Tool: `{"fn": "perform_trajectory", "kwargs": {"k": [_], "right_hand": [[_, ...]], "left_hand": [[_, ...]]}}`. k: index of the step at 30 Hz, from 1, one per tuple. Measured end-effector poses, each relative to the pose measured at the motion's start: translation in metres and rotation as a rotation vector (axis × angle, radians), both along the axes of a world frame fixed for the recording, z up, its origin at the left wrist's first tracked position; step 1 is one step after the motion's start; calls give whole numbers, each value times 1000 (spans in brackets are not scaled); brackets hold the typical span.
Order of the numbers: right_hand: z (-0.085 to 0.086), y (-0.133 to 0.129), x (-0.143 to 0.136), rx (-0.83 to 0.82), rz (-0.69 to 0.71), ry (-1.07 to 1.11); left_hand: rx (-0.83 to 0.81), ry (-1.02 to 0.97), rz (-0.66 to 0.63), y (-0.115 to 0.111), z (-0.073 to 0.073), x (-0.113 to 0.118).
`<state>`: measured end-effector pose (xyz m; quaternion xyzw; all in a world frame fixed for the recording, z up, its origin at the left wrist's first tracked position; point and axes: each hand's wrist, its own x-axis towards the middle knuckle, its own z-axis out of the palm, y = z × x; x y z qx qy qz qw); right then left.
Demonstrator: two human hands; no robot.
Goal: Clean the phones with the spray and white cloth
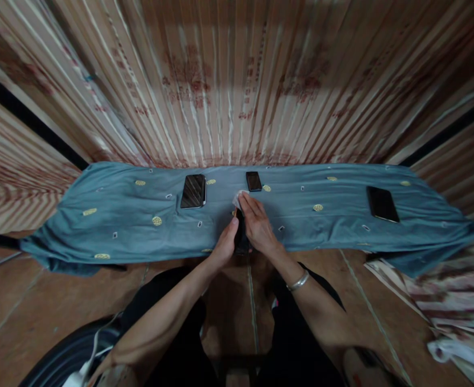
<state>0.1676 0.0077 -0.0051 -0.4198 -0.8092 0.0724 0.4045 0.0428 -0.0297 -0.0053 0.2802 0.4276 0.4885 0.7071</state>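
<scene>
Over the front edge of the bench, my left hand is closed around the side of a dark phone, thumb along its upper edge. My right hand lies over the phone from the right and pinches a white tissue, which pokes out past its fingertips. Much of the phone is hidden under the right hand. Just beyond my hands a small black phone lies on the blue cloth. A larger black phone with a light edge lies to the left.
A wide black device, perhaps a tablet, lies at the right of the cloth-covered bench. Behind stands a pleated patterned curtain. Dark frame bars run along the sides. A black ribbed round object and a white cable are at lower left.
</scene>
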Motion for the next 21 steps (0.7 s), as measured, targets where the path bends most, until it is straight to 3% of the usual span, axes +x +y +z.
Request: {"fn": "perform_trajectory", "kwargs": {"k": [4,15,21], "right_hand": [[-2,7,5,13,-8,19],[-13,11,6,-15,-54,26],[-13,10,6,-11,-57,9]], "left_hand": [[-51,89,-13,-4,8,1],[-97,80,1,-1,24,-6],[-100,48,-20,-3,24,-9]]}}
